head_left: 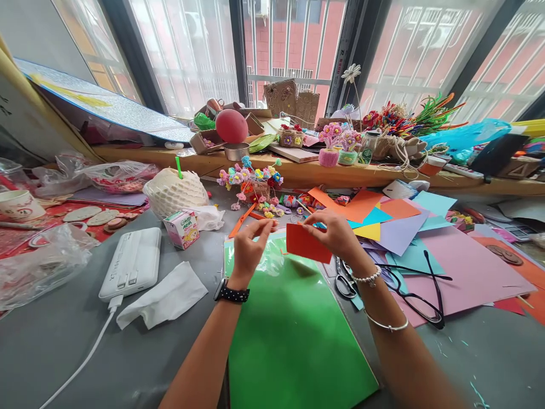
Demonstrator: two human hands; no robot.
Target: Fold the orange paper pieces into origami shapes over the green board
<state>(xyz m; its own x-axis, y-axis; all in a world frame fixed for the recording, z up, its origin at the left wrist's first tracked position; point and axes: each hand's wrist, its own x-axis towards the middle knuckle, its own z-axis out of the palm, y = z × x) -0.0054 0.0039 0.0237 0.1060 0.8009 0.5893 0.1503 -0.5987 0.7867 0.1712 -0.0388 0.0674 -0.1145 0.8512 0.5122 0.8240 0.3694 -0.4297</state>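
Note:
My right hand (334, 234) pinches a small rectangle of orange-red paper (307, 243) by its upper edge, just above the far end of a glossy green board (293, 335). Thumb and fingers of my left hand (252, 243) are pressed together to the left of that paper, a short gap away from it. Whatever those fingertips hold, if anything, is too small to make out. On the board under the paper lie tiny orange scraps (284, 252). Scissors (346, 284) rest beside the board, below my right wrist.
Coloured paper sheets (460, 267) and black-framed glasses (419, 298) lie at right. At left are a white power bank (133, 264) with a cable, a tissue (166, 298), a small drink carton (181, 229) and a foam-wrapped coconut (176, 190). Behind stand craft flowers (251, 179).

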